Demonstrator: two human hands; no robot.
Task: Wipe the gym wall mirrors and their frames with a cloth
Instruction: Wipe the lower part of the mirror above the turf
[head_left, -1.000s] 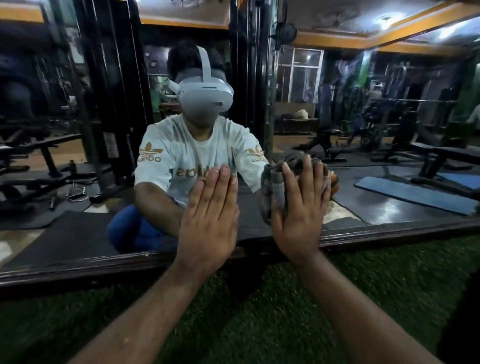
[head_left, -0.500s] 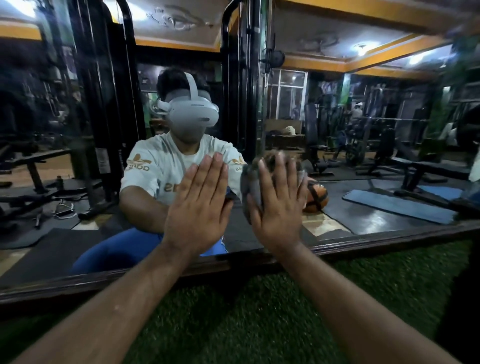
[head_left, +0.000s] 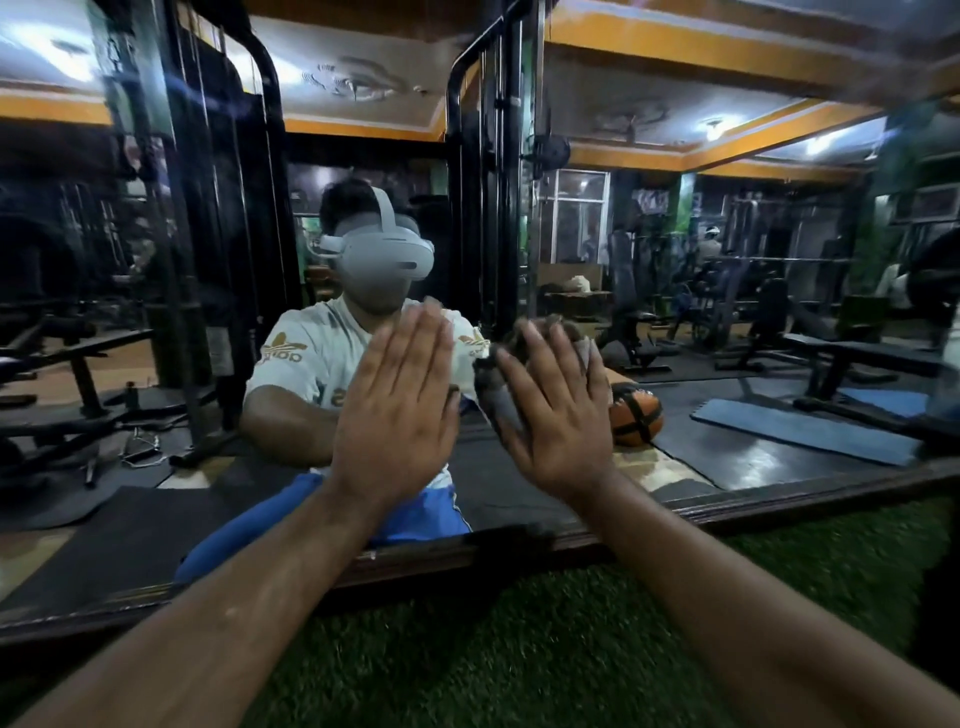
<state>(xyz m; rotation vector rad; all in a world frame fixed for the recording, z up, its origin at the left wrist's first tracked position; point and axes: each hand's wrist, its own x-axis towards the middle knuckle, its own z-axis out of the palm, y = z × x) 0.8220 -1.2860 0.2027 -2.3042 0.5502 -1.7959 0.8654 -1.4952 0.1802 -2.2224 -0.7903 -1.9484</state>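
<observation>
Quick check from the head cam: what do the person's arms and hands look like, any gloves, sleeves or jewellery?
Both forearms are bare up to the frame edge: no sleeves in view. The left hand and right hand wear no gloves, and no rings, watch or wristbands show.

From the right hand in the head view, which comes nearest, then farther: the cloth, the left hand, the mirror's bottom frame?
1. Cloth, pressed under the right hand against the glass.
2. Left hand, flat just beside it.
3. Mirror frame, lower down along the green turf.
</observation>
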